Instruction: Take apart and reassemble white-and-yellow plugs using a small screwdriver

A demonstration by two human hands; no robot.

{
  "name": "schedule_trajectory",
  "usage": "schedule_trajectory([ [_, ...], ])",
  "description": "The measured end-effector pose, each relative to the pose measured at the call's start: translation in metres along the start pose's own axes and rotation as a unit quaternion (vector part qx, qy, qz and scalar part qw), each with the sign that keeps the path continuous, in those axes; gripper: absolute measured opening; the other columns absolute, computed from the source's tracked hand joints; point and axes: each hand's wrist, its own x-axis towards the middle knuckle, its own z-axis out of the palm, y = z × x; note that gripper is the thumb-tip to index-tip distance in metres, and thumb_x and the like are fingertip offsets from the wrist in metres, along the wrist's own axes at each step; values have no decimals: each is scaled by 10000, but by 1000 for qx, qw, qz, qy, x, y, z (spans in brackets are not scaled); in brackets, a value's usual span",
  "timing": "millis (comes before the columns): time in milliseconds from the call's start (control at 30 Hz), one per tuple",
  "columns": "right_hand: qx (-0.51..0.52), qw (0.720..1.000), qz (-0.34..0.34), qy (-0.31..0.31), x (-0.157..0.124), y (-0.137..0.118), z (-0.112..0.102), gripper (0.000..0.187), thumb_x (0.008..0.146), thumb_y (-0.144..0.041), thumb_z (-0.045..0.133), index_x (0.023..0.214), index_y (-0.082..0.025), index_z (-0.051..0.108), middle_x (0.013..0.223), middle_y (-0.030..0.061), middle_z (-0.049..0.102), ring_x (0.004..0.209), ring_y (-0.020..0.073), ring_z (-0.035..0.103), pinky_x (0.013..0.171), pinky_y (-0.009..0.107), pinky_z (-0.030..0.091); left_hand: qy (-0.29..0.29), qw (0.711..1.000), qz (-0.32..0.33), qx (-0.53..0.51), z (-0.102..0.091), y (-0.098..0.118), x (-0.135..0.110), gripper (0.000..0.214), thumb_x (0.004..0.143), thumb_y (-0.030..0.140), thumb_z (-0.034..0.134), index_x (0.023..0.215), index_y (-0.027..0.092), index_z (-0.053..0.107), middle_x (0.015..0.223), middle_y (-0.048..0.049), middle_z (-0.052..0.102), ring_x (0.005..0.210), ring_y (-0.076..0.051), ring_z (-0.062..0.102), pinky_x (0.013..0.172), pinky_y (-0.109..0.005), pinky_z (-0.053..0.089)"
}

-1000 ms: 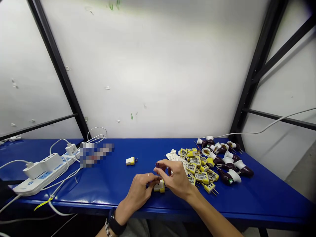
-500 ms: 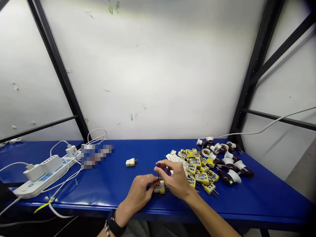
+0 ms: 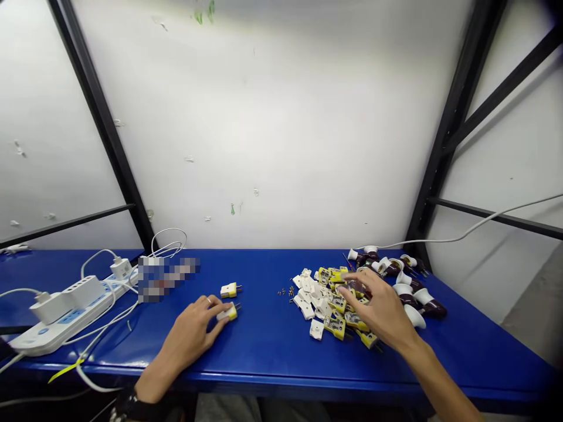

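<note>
My left hand (image 3: 193,330) rests on the blue table (image 3: 264,346), fingertips pinching a small yellow and white plug (image 3: 229,313). A second plug of the same kind (image 3: 231,289) lies just beyond it. My right hand (image 3: 380,310) hovers over a heap of yellow and white plug parts (image 3: 334,299), fingers spread and reaching into it, a dark thing that I cannot name near the fingertips. Several tiny screws (image 3: 285,291) lie to the left of the heap.
Dark lamp sockets with white ends (image 3: 409,287) lie at the back right, with a white cable (image 3: 484,223) running off right. A white power strip with chargers and cords (image 3: 65,305) sits at the left. Black frame bars (image 3: 105,123) stand at both sides.
The hands have parted. My left hand carried the plug leftward and set it near the other plug. My right hand moved right to the heap of parts.
</note>
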Motion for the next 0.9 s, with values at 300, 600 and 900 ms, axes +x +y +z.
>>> schedule_trajectory([
  [300,-104,985,-3,-139,-17,24,-3,243,797,-367,723,1006,-243,719,1037,55,690,871,262,694,708,333,513,-31,997,52,-56,12,76,17,384,949,162,477,1279,289,627,1246,-73,643,1096,-252,606,952,-394,490],
  [600,-196,958,-79,-192,-42,-8,22,84,827,-229,730,906,-219,755,1008,79,689,763,247,706,627,310,505,-159,967,70,-185,30,161,36,193,899,321,681,1084,273,656,1209,-35,647,1075,-260,592,944,-375,466],
  [900,-179,956,-84,-217,-48,-24,35,152,872,-144,616,867,-236,738,1041,52,704,770,202,706,645,264,486,-129,976,-20,-175,21,117,27,195,1025,267,446,1091,273,630,918,-15,691,861,-202,655,790,-291,482],
])
